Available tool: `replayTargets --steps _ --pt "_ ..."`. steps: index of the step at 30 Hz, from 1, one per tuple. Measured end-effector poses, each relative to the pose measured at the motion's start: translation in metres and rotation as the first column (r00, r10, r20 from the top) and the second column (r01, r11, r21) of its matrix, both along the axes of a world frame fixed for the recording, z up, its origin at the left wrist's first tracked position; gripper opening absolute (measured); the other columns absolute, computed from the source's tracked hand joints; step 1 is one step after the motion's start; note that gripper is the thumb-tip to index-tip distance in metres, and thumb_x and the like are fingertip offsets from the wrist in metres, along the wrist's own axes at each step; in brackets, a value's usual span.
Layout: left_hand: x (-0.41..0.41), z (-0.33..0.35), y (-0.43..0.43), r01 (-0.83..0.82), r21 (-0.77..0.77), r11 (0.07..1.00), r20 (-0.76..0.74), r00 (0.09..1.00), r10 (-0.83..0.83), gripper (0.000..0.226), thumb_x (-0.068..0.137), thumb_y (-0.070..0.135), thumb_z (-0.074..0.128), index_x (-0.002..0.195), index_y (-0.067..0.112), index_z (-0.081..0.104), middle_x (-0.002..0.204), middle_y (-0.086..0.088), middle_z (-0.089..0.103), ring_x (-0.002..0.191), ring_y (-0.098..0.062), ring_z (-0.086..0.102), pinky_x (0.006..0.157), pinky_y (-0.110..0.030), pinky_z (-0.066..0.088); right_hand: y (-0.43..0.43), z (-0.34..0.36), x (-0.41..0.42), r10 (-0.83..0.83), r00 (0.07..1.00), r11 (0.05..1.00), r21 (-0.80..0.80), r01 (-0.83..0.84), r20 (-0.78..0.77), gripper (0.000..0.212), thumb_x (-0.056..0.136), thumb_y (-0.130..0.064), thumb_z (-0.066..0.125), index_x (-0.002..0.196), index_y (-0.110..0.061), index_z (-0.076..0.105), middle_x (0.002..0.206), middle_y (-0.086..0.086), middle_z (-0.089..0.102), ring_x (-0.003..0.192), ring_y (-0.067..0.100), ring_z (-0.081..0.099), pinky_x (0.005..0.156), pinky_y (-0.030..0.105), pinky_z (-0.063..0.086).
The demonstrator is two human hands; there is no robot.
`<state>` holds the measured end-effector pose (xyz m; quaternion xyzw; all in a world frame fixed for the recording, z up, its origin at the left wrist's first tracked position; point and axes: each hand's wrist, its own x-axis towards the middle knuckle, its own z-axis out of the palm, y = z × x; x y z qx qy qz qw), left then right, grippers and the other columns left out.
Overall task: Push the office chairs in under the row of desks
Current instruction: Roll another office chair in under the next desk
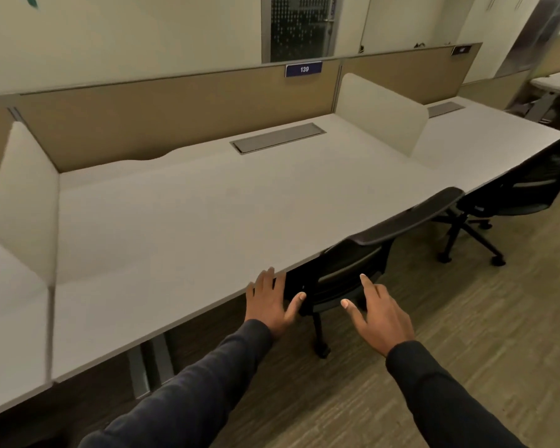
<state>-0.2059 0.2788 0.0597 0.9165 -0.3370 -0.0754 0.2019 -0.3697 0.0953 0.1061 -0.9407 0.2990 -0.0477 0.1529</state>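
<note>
Directly ahead of both hands, the nearer office chair [353,276] sits tucked under the table [191,221], its curved backrest top at the front edge. The left hand [269,302] reaches out on a straight arm, fingers spread and relaxed, at the table rim beside the chair. The right hand [380,315] is likewise released, fingers straight, close to the backrest; whether it touches cannot be told. Well beyond the right hand, a second chair [527,189] stands at the table edge, past a white divider [382,114].
</note>
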Motion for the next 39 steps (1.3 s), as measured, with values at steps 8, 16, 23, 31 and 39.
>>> replayTargets --steps 8,16,23,31,39 --pt "-0.002 0.041 -0.136 -0.118 -0.166 0.979 -0.033 0.993 0.114 0.081 0.092 0.073 0.026 0.155 0.023 0.028 0.160 -0.008 0.028 0.147 -0.026 0.020 0.118 -0.045 0.017 -0.165 0.037 0.000 0.055 0.971 0.995 -0.098 -0.033 0.232 0.059 0.094 -0.057 0.048 0.132 -0.012 0.053 0.116 0.007 0.056 0.097 0.024 0.059 0.071 0.034 0.049" --pt "0.013 0.083 -0.262 0.003 0.060 0.998 -0.154 0.988 0.006 0.096 0.061 0.100 0.041 0.117 0.025 0.060 0.114 0.002 0.062 0.106 -0.023 0.060 0.088 -0.037 0.049 -0.308 0.036 0.034 0.173 0.984 0.947 -0.282 -0.155 0.040 0.086 0.080 -0.067 0.067 0.147 -0.017 0.043 0.150 0.018 0.039 0.137 0.035 0.038 0.106 0.050 0.041" --pt "0.006 0.064 -0.321 -0.044 0.351 0.935 0.008 0.999 0.044 0.060 0.085 0.050 0.066 0.130 0.014 0.050 0.127 -0.009 0.054 0.115 -0.030 0.052 0.097 -0.042 0.039 -0.391 0.009 0.069 0.203 0.952 0.946 -0.204 -0.250 -0.227 0.096 0.083 -0.058 0.069 0.158 -0.029 0.017 0.167 0.013 0.007 0.154 0.035 0.000 0.125 0.051 0.009" --pt "-0.025 0.058 -0.291 -0.173 0.330 0.928 0.001 0.983 0.183 0.056 0.080 0.039 0.070 0.126 0.015 0.051 0.126 -0.010 0.054 0.115 -0.030 0.052 0.097 -0.040 0.042 -0.412 0.012 0.076 0.246 0.914 0.946 -0.125 -0.299 -0.324 0.084 0.083 -0.043 0.071 0.153 -0.033 0.027 0.163 0.006 0.018 0.152 0.035 0.001 0.118 0.068 0.005" --pt "-0.079 0.054 -0.260 -0.308 0.314 0.898 0.035 0.949 0.313 0.060 0.069 0.041 0.068 0.122 0.019 0.052 0.119 -0.005 0.055 0.112 -0.028 0.052 0.097 -0.039 0.041 -0.416 0.019 0.053 0.366 0.858 0.881 -0.163 -0.445 -0.361 0.052 0.084 -0.033 0.062 0.134 -0.039 0.050 0.139 0.001 0.051 0.134 0.030 0.036 0.111 0.055 0.032"
